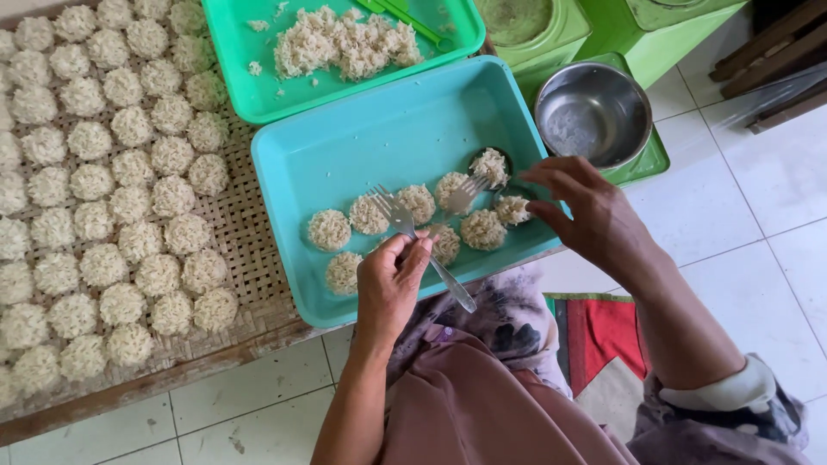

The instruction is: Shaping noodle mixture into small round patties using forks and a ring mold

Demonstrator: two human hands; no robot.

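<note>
My left hand (392, 288) grips a metal fork (405, 226) by the handle, tines pointing away over a teal tray (345, 146). Several round puffed-rice cakes (482, 229) lie in a cluster at the tray's near side. My right hand (594, 215) reaches in from the right, its fingertips pinching the handle of a second fork (465, 195). That fork's tines rest on a cake, beside a small round metal mould (491, 164) filled with rice.
A green tray (250, 77) behind holds a loose pile of rice (345, 43). A woven mat (250, 258) on the left is covered with rows of rice cakes (112, 172). A steel bowl (594, 112) and green containers (534, 26) stand at the right, on a white tiled floor (758, 189).
</note>
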